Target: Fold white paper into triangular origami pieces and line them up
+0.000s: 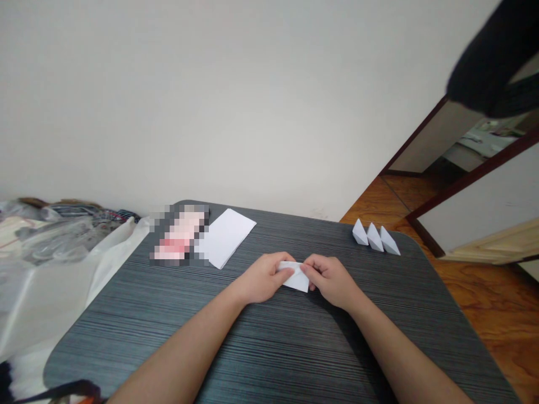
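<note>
A small folded piece of white paper [297, 277] lies at the middle of the dark striped table [269, 348]. My left hand [263, 278] pinches its left end, fingers curled over the paper. My right hand [332, 279] pinches its right end in the same way. Both hands rest on the tabletop and hide part of the paper.
Three folded white paper shapes [375, 236] stand in a row at the table's far right. A stack of white sheets [226, 236] and a blurred pink item [179, 234] lie at the far left. Plastic bags [50, 241] sit left of the table. Wooden floor [497, 303] is to the right.
</note>
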Demonstrator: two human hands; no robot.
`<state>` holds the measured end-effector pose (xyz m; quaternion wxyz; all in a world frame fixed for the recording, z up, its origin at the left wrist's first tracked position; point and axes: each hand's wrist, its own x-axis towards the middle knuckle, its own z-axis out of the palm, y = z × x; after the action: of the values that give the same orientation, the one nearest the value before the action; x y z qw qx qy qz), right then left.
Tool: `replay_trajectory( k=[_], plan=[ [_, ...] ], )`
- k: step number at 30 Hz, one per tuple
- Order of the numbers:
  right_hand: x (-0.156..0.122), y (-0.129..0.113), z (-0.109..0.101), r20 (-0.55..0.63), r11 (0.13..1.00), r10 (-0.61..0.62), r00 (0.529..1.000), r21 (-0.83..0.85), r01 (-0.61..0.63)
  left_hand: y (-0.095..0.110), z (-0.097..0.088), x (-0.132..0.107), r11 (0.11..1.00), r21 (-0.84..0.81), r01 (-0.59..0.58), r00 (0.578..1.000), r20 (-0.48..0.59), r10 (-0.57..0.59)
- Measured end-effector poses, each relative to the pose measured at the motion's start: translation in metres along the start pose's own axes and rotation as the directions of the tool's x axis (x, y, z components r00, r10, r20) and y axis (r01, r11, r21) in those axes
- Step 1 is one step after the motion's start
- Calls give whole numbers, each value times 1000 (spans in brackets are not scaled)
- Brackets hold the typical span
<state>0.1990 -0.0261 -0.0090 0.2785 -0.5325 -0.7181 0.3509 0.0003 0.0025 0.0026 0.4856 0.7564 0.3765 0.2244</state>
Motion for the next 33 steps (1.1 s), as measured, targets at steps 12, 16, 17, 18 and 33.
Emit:
replay_trajectory(
  k=[12,16,17,18,33],
  plan=[
    [1,0,1,22,1000,-1,1000,-2,1,-1,1,1,1000,10,-10,1000,-2,10],
    [1,-3,1,7,999,-8,1000,-31,8,-1,1,1,1000,19,-11,1000,4,11],
    [1,-3,1,3,999,-10,1000,-39,10,0,1,1,1000,22,-11,1000,3,11],
    [1,-4,1,0,999,-11,1000,-45,11,0,2,1,1000,26,-13,1000,-2,13],
    [0,-5,1,0,1000,-13,1000,-1,13,1,3,-1,999,29,17,998,-57,-16]
  ],
)
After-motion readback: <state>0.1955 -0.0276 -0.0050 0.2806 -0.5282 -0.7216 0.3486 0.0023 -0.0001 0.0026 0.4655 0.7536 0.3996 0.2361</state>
